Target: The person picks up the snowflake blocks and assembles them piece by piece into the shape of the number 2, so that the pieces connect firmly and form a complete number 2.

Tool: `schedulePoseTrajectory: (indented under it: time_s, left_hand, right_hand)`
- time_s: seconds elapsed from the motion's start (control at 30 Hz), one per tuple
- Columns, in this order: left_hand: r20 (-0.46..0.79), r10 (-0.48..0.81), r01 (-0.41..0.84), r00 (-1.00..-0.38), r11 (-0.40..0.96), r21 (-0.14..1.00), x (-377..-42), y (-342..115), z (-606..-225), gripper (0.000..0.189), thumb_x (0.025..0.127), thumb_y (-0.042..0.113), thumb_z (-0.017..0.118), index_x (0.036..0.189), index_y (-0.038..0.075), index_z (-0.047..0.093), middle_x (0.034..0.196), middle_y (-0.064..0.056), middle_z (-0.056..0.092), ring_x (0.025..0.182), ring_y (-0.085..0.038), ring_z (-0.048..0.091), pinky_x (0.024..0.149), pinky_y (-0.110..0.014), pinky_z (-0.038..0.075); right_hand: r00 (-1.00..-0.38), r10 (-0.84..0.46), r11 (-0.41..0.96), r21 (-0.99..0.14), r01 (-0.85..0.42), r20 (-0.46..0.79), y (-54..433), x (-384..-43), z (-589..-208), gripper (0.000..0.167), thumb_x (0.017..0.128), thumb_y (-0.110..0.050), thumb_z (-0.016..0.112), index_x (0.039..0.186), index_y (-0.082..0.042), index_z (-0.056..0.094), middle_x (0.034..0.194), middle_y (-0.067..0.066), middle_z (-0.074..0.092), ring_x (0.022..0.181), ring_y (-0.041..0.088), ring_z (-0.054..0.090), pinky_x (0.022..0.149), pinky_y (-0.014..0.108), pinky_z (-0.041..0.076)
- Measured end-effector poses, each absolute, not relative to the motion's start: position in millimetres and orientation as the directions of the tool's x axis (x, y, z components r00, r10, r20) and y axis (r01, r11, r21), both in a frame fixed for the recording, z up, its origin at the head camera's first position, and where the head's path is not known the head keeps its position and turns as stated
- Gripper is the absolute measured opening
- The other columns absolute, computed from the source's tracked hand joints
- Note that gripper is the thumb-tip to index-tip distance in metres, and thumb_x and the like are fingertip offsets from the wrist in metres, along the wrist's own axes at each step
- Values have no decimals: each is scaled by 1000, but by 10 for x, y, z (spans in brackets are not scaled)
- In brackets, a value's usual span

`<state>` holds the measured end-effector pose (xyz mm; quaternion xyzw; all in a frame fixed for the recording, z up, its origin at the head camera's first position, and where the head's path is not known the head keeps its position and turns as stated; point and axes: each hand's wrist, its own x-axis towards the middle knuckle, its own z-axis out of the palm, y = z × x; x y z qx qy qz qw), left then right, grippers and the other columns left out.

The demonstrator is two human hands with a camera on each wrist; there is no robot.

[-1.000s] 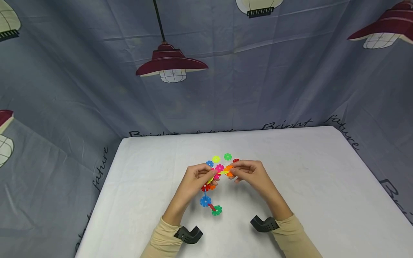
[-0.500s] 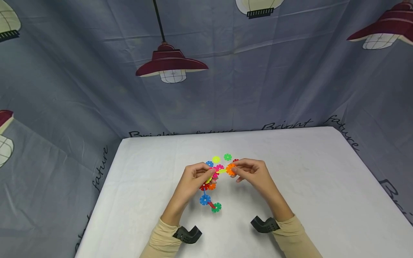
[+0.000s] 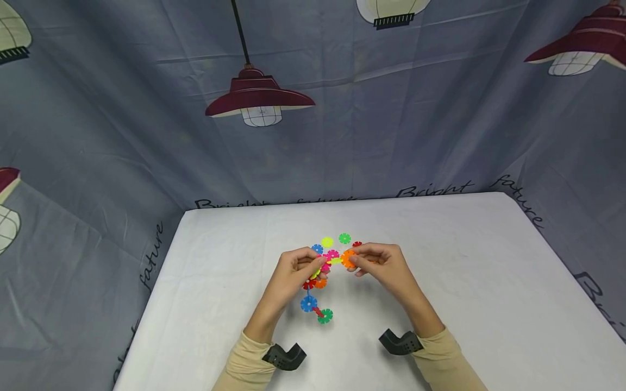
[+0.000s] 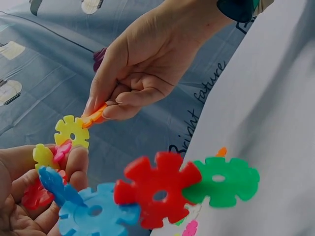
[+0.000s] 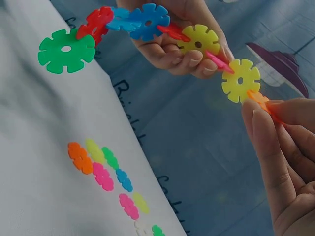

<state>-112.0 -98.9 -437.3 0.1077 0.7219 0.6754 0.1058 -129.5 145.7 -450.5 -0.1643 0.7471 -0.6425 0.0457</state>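
A chain of slotted, flower-shaped plastic discs hangs between my hands. My left hand (image 3: 293, 271) grips it near a yellow disc and a pink disc (image 5: 219, 62). From there a red disc, blue discs (image 5: 148, 22), another red disc (image 4: 160, 191) and a green disc (image 5: 66, 51) trail off as the chain's free end. Between thumb and fingers, my right hand (image 3: 379, 260) pinches an orange disc (image 5: 263, 102). Its edge meets the rim of the end yellow disc (image 5: 240, 81); how deep the slots sit is hidden by the fingertips.
Several loose discs lie on the white table (image 3: 479, 271) beyond my hands, among them a light green disc (image 3: 344, 238), a yellow disc (image 3: 327, 242) and a blue disc (image 3: 317, 248). A grey printed curtain (image 3: 342, 141) surrounds the table. Each wrist wears a black mount.
My right hand with the orange disc shifted slightly up and right, then back down and left. The chain's free end has swung a little left. Both hands keep their grips.
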Motion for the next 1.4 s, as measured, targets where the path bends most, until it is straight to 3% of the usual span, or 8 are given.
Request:
schedulePoseTrajectory:
  time_s: [0.4, 0.7, 0.9, 1.0, 1.1, 1.23, 1.4]
  left_hand:
    - [-17, 305, 7, -952, 77, 997, -1135, -1006, -4375, 24, 100, 22, 70, 99, -2, 71, 93, -19, 76, 82, -26, 78, 85, -47, 62]
    - [4, 313, 28, -950, 72, 997, -1129, -1000, -4362, 24, 100, 22, 70, 99, -2, 71, 93, -18, 77, 78, -16, 76, 85, -54, 61]
    - [-19, 314, -1, -949, 55, 998, -1134, -972, -4364, 26, 101, 21, 68, 100, -5, 69, 94, -27, 75, 79, -26, 77, 79, -37, 64]
    - [-47, 332, -28, -942, 62, 998, -1132, -972, -4357, 28, 101, 23, 69, 101, -5, 68, 101, -33, 73, 82, -27, 78, 80, -39, 63]
    - [-84, 358, -58, -930, 82, 995, -1129, -979, -4361, 27, 100, 25, 70, 105, -1, 67, 103, -27, 74, 82, -21, 78, 82, -39, 62]
    - [-102, 399, -60, -911, 118, 991, -1126, -980, -4377, 26, 101, 27, 69, 113, 5, 67, 106, -16, 74, 89, -30, 79, 83, -33, 59]
    - [-99, 432, -34, -897, 156, 987, -1125, -964, -4407, 24, 101, 30, 67, 114, 9, 70, 103, -14, 79, 90, -34, 78, 65, -24, 45]
  right_hand:
    - [-925, -314, 114, -959, -261, 214, 1407, -1273, -4526, 14, 94, -4, 73, 106, 3, 76, 97, 22, 77, 77, 15, 78, 73, 33, 64]
    - [-927, -297, 105, -957, -271, 230, 1359, -1236, -4491, 14, 94, -1, 73, 106, 4, 75, 97, 23, 77, 75, 13, 78, 73, 34, 64]
    - [-935, -294, 96, -967, -237, 200, 1369, -1267, -4526, 18, 96, -7, 73, 111, 2, 74, 100, 21, 76, 76, 19, 77, 73, 34, 64]
    - [-932, -313, 85, -972, -220, 184, 1382, -1283, -4535, 20, 97, -9, 72, 114, 2, 74, 103, 19, 76, 77, 19, 77, 73, 34, 64]
    - [-924, -342, 70, -975, -209, 173, 1395, -1287, -4533, 20, 97, -8, 72, 113, 3, 74, 102, 18, 77, 78, 17, 77, 73, 35, 64]
    - [-906, -395, 61, -980, -188, 149, 1386, -1279, -4531, 20, 96, -8, 73, 113, 3, 74, 100, 18, 77, 78, 19, 78, 73, 36, 64]
    - [-882, -459, 77, -984, -162, 109, 1338, -1262, -4544, 22, 97, -11, 72, 117, -1, 74, 107, 17, 77, 80, 24, 78, 75, 36, 64]
